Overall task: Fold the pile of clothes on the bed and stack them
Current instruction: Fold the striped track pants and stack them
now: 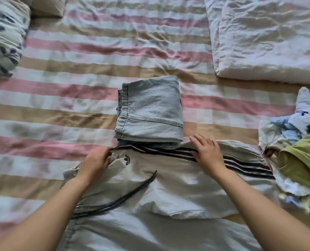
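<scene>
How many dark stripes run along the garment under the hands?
3, side by side on the pale striped garment, running from the left hand under the right hand toward the unfolded pile.

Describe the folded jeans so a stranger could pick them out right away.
Start from the pink, tan and white striped bedsheet that fills the view. At its middle, just beyond the pale three-striped garment under both hands, lie the folded jeans. They are the only neat, squared bundle of light blue denim; the heap of clothes at the right is loose and crumpled.
</scene>
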Tool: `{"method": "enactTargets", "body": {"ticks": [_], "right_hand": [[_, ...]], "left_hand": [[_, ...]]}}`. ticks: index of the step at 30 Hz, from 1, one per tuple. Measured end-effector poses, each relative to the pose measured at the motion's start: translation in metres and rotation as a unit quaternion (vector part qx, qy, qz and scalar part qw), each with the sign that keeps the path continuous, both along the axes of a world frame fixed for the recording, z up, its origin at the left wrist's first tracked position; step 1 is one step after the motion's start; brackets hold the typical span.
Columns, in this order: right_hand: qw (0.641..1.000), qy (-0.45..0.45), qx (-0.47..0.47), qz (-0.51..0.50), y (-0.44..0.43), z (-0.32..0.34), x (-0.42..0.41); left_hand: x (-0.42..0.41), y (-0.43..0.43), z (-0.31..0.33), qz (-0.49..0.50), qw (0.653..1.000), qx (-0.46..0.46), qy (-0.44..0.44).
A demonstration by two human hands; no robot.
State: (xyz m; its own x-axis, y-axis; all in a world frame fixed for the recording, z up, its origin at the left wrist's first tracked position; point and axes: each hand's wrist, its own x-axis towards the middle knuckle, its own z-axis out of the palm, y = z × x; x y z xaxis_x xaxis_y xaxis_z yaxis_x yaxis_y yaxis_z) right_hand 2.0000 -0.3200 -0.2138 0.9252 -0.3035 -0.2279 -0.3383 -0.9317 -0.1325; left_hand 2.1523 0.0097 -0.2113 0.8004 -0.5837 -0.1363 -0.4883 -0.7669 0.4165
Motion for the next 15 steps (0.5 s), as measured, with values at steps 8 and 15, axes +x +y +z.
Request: {"method": "enactTargets", "body": {"ticks": [8, 15], "right_hand": [[0.986, -0.017, -0.055, -0.156, -0.027, -0.004, 0.006], [0.999, 0.027, -0.031, 0.005, 0.012, 0.001, 0.014]], "left_hand": [[0.007, 0.022, 0.001, 0.007, 1.0, 0.016, -0.014], [0.007, 0.045, 0.016, -0.009, 1.0, 0.006, 0.013]]}}
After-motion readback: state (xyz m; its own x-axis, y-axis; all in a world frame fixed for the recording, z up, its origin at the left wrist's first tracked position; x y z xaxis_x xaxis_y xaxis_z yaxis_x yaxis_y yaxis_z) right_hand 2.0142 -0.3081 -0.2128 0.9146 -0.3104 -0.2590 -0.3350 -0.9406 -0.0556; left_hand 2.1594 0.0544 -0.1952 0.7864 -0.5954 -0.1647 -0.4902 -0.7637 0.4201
